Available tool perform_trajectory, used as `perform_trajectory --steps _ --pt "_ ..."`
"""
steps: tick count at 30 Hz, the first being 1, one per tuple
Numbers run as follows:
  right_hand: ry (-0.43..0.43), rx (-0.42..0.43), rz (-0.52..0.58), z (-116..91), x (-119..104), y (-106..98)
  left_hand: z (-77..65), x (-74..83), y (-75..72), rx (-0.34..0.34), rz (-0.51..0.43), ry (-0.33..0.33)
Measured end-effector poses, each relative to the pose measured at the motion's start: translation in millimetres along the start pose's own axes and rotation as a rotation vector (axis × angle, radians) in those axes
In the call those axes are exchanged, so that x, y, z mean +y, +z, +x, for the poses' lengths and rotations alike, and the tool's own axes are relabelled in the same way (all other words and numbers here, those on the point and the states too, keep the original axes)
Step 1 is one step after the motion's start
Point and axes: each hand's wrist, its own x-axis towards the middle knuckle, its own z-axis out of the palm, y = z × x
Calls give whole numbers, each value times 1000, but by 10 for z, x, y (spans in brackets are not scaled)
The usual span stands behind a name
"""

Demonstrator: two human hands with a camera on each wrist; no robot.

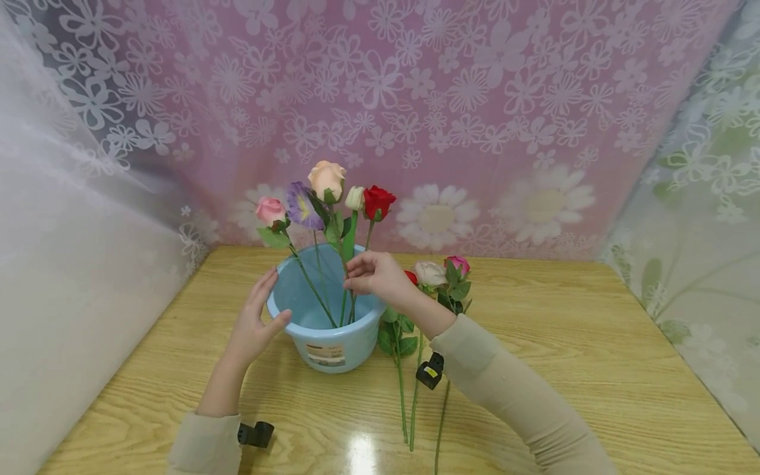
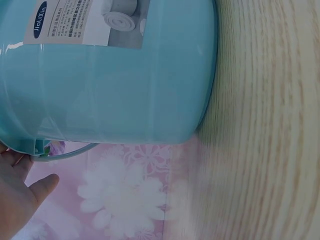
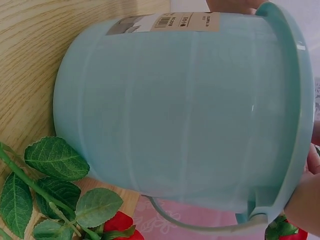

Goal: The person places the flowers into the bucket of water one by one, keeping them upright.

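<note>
A light blue plastic bucket (image 1: 332, 349) stands upright on the table, with a pink rose (image 1: 270, 210), a purple flower (image 1: 304, 206), a peach rose (image 1: 327, 179), a whitish bud (image 1: 355, 198) and a red rose (image 1: 379, 202) in it. Over the bucket's mouth, my right hand (image 1: 380, 280) pinches the peach rose's stem between thumb and fingers. My left hand (image 1: 252, 330) touches the bucket's left rim with extended fingers, its thumb spread apart. In the right wrist view the bucket wall (image 3: 165, 110) hides most of the right hand.
Right of the bucket, several more flowers lie on the wooden table (image 1: 534, 356), among them a white rose (image 1: 430, 273) and a deep pink rose (image 1: 457, 265). The right forearm crosses above their stems. A pink floral curtain (image 1: 415, 132) hangs behind.
</note>
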Motion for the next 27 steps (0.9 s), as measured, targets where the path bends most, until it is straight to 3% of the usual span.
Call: perform_trajectory --steps 11,15,20,24,27 --pt "54 17 -25 16 7 6 -3 -9 8 2 2 -2" --pt "2 46 -117 -1 5 23 -2 23 4 -6 -2 -15" --pt "-97 91 -349 -28 21 57 -9 209 -17 -9 -16 -27" --pt "-106 102 -381 -60 11 76 -13 385 -38 -6 -21 -24" --pt "-113 113 -383 -86 -1 76 -16 422 -41 -4 -23 -21"
